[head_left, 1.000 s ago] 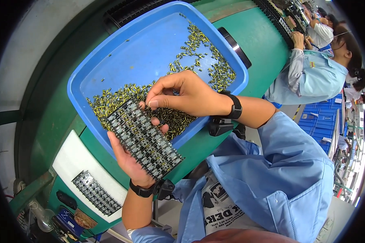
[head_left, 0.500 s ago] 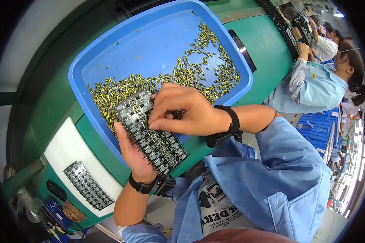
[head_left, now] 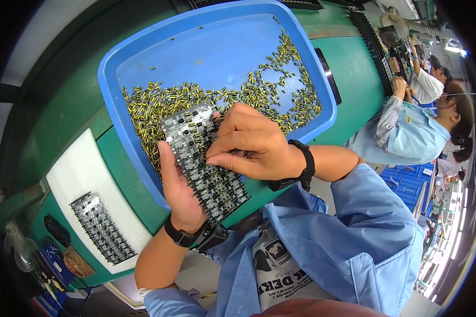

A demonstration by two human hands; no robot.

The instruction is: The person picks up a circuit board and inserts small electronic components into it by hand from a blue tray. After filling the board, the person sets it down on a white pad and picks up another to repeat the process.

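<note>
My left hand [head_left: 182,201] holds a dark circuit board panel [head_left: 184,138] packed with rows of small parts, tilted over the near edge of a blue tray [head_left: 109,87]. Its thumb lies along the panel's left edge, and fingertips show at the far right edge. Above the panel's middle, my right hand [head_left: 259,145] is closed, with thumb and index finger pinched down at the board's surface. Whatever sits in that pinch is hidden. Small yellow-and-black cylindrical components with wire leads [head_left: 150,108] lie heaped across the tray's near half and right side.
A second populated board panel [head_left: 103,227] rests on a white foam pad [head_left: 71,164] at left. Near it lie a black computer mouse [head_left: 57,230] and a blue box [head_left: 54,260]. Co-workers in light-blue and white clothing sit at right, beside a black rail [head_left: 373,47].
The whole view has shifted slightly, with the tray a little further right and the foam pad further left. My left hand still holds the panel, and my right hand's pinch stays over its middle.
</note>
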